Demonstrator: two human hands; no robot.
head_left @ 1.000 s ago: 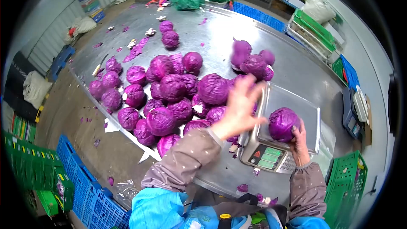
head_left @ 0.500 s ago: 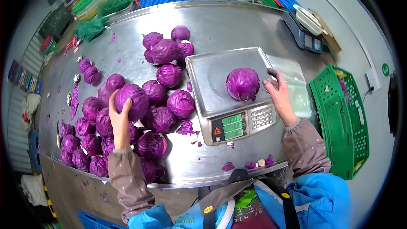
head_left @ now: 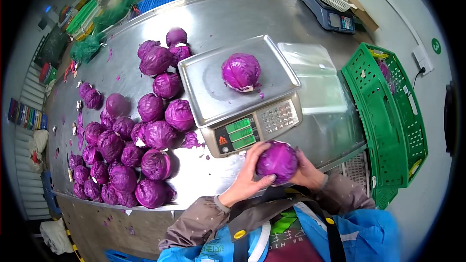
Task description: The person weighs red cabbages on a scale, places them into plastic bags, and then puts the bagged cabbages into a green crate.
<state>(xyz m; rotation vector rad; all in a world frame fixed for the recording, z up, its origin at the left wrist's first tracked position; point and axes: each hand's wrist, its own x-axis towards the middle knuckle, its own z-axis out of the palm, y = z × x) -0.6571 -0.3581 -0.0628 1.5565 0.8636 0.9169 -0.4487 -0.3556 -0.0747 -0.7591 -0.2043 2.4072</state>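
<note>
Both of my hands cup one red cabbage close to my body, at the near edge of the steel table. My left hand wraps its left side and my right hand holds its right side. Just beyond it stands a digital scale with green lit digits. A second red cabbage rests alone on the scale's steel pan. A pile of red cabbages covers the table to the left of the scale.
A green plastic crate stands to the right of the table. Clear plastic bags lie right of the scale. A second scale with a white basket sits at the far right. Loose purple leaf scraps dot the table.
My left hand has taken a cabbage from the pile and brought it in front of my body. My right hand left the cabbage on the scale and joined the left one.
</note>
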